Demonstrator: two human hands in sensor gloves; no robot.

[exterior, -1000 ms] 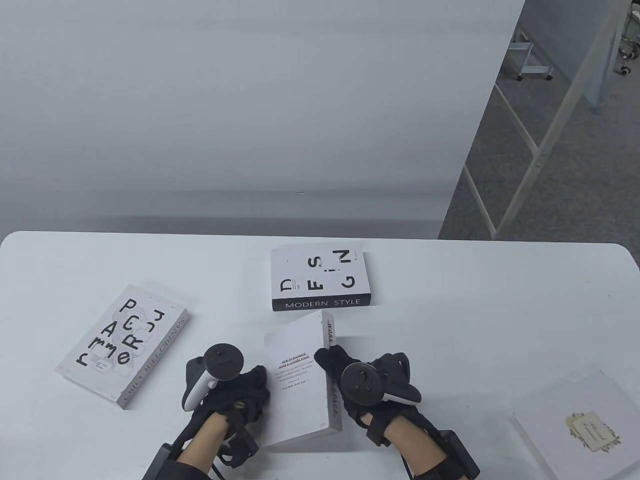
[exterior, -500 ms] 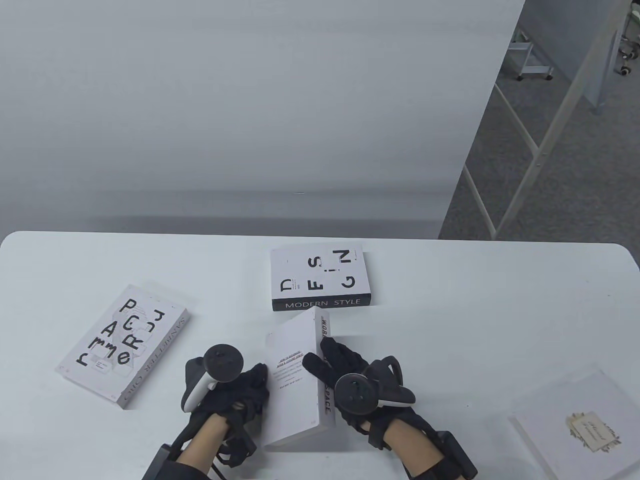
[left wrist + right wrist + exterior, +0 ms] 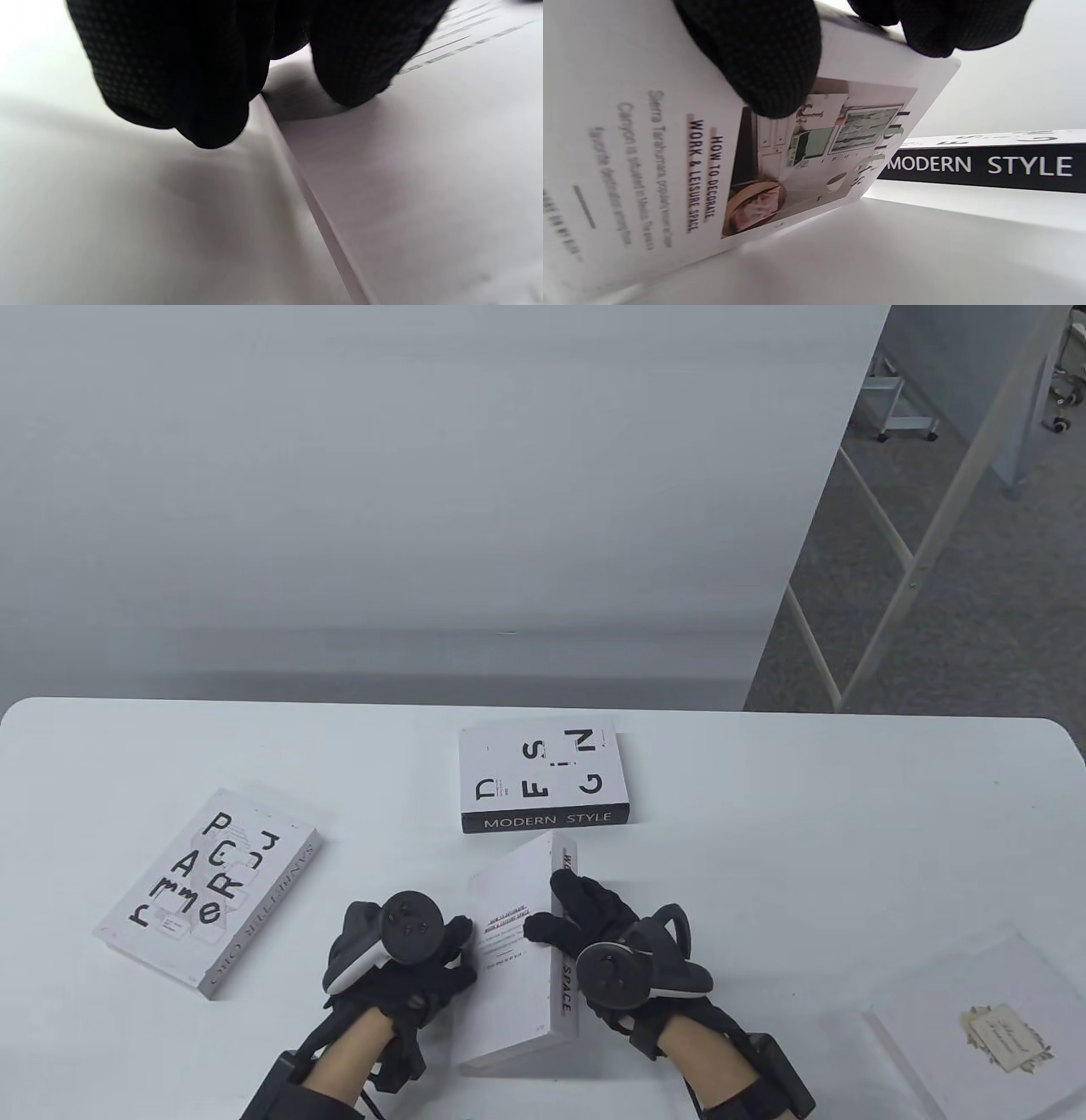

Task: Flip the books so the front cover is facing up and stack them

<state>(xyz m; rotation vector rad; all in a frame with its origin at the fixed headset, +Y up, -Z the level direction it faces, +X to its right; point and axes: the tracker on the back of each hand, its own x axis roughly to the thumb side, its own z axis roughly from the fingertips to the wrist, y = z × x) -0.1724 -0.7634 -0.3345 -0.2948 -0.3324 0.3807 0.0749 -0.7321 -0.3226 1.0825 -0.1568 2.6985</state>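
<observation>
A white book [image 3: 517,976] with "SPACE" on its spine is tilted up off the table between both hands, spine to the right. My left hand [image 3: 458,954] holds its left edge; in the left wrist view the gloved fingers [image 3: 178,67] sit over that edge, on the book [image 3: 424,178]. My right hand [image 3: 564,912] grips the spine side, thumb on the upper cover. In the right wrist view the fingers [image 3: 763,55] pinch the book [image 3: 649,169], whose underside shows a room photo. The "MODERN STYLE" book [image 3: 543,776] lies flat just beyond; it also shows in the right wrist view [image 3: 980,165].
A white book with scattered black letters [image 3: 212,891] lies at the left. A white book with a small label [image 3: 976,1027] lies at the right near the table's front corner. The table's far edge [image 3: 543,704] runs just behind the "MODERN STYLE" book.
The held book has shifted slightly right and away. My left hand moved right and up along its left edge. My right hand's thumb came over onto the upper cover.
</observation>
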